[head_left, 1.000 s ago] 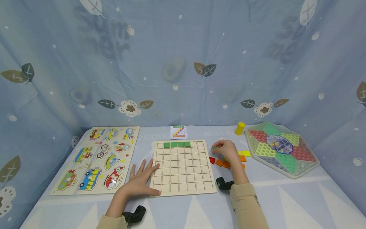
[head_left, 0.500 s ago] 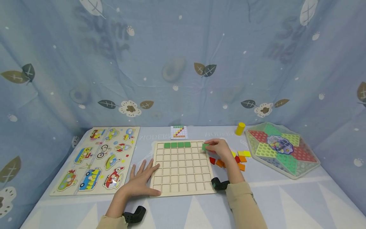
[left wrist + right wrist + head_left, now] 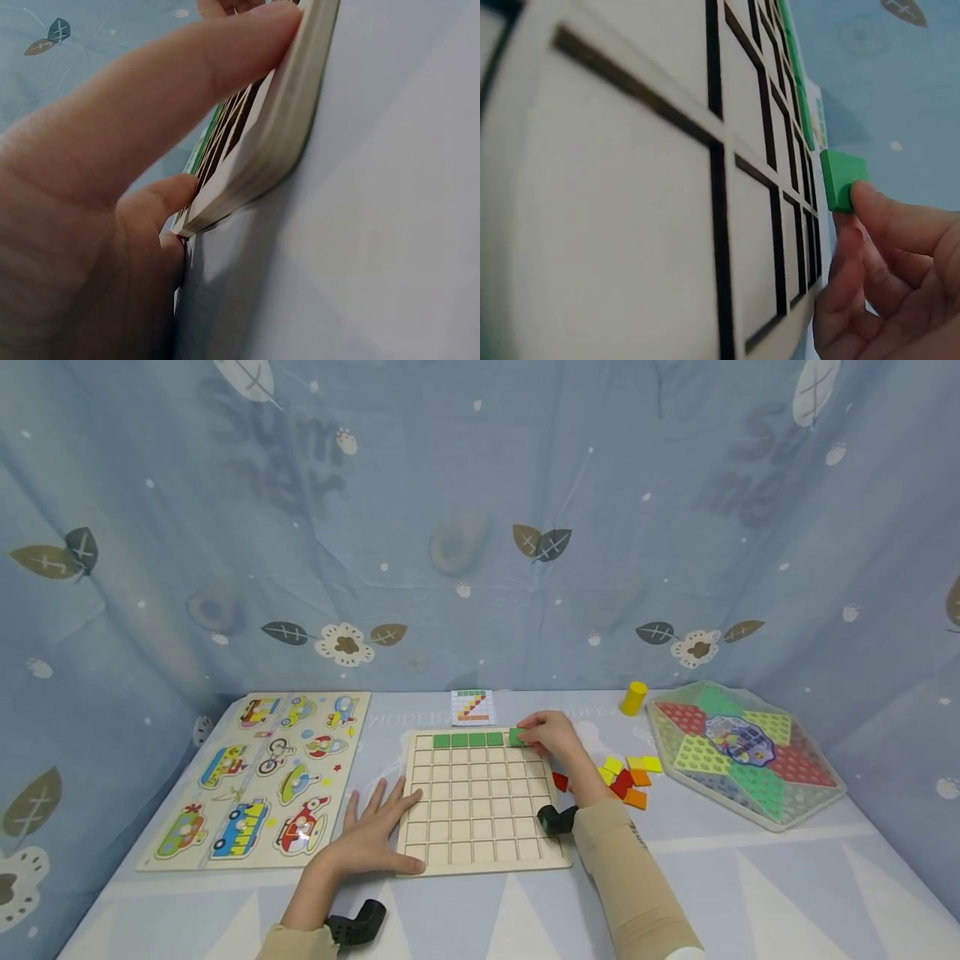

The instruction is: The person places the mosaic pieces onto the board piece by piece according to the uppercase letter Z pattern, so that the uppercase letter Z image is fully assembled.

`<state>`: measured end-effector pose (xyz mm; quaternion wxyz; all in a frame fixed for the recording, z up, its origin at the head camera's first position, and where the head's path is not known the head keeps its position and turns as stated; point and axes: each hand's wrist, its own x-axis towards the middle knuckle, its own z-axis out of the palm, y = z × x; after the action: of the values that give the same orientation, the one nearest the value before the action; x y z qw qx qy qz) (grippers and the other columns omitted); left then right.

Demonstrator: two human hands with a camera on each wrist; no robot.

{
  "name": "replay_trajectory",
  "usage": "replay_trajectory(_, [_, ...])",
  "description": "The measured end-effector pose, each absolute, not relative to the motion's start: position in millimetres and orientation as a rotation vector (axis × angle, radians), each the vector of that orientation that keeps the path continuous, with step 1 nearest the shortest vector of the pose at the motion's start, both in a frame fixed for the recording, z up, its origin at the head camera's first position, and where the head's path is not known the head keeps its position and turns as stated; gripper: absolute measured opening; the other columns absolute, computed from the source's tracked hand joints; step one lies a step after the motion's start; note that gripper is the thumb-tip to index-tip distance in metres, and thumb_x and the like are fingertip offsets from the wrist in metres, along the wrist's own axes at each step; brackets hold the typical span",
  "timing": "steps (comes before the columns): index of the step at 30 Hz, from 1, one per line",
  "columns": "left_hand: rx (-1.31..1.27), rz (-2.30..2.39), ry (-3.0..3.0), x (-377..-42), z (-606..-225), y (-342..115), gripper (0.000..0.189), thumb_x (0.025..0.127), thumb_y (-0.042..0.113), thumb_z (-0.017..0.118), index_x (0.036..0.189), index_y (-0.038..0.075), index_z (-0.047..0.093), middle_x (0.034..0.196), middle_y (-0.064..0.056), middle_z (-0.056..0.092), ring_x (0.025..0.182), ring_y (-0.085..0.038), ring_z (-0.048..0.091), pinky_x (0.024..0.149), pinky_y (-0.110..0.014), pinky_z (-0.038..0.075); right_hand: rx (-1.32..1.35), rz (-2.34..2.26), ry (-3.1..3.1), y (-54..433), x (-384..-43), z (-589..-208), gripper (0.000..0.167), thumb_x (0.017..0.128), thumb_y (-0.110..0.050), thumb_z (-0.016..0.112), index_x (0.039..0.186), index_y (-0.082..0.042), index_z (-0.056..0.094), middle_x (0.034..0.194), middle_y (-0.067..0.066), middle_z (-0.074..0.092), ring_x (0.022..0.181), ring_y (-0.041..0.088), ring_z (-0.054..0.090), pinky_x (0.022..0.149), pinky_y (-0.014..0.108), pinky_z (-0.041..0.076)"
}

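At lower centre, the left hand (image 3: 367, 843) lay spread against the board (image 3: 480, 811), apparently steadying it, while the right hand (image 3: 555, 737) pinched a green tile (image 3: 840, 176) by one end.

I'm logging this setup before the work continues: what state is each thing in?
Wooden grid board: flat, partly filled
Four green tiles: seated in the top row
Held green tile: pinched by the right hand, not seated
Left hand: fingers spread, touching the board's edge
Red, orange and yellow tiles: loose
Yellow cylinder: upright
Vehicle puzzle: flat
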<state>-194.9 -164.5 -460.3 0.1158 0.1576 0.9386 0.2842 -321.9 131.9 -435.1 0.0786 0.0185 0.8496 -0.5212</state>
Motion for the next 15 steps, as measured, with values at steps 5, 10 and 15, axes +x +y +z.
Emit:
replay_trajectory(5, [0.462,0.832,2.746,-194.8,-462.0,-164.1,0.106,0.056,0.058,0.077,0.143,0.013,0.036,0.154,-0.014,0.012,0.14,-0.039,-0.005,0.103,-0.06,-0.018,0.044,-1.477,2.633,126.8,-325.1,-435.7,0.011,0.082,-0.007,0.067,0.092,-0.001,0.066,0.093,0.012,0.062,0.079,0.022,0.055,0.066,0.031,0.047])
replay_trajectory(10, [0.459,0.849,2.744,-194.5,-460.5,-164.2,0.106,0.056,0.057,0.077,0.143,0.012,0.036,0.154,-0.015,0.012,0.14,-0.039,-0.005,0.104,-0.059,-0.018,0.044,-1.345,2.719,121.5,-326.9,-434.6,0.011,0.081,-0.01,0.069,0.09,-0.003,0.067,0.09,0.011,0.062,0.08,0.023,0.056,0.067,0.032,0.048])
replay_trajectory(15, [0.461,0.842,2.748,-194.4,-460.2,-164.4,0.106,0.056,0.057,0.077,0.142,0.012,0.036,0.153,-0.015,0.013,0.14,-0.039,-0.004,0.104,-0.059,-0.018,0.038,-1.233,2.762,117.9,-328.7,-435.0,0.013,0.079,-0.01,0.071,0.091,-0.005,0.068,0.087,0.01,0.061,0.078,0.022,0.055,0.066,0.032,0.047])
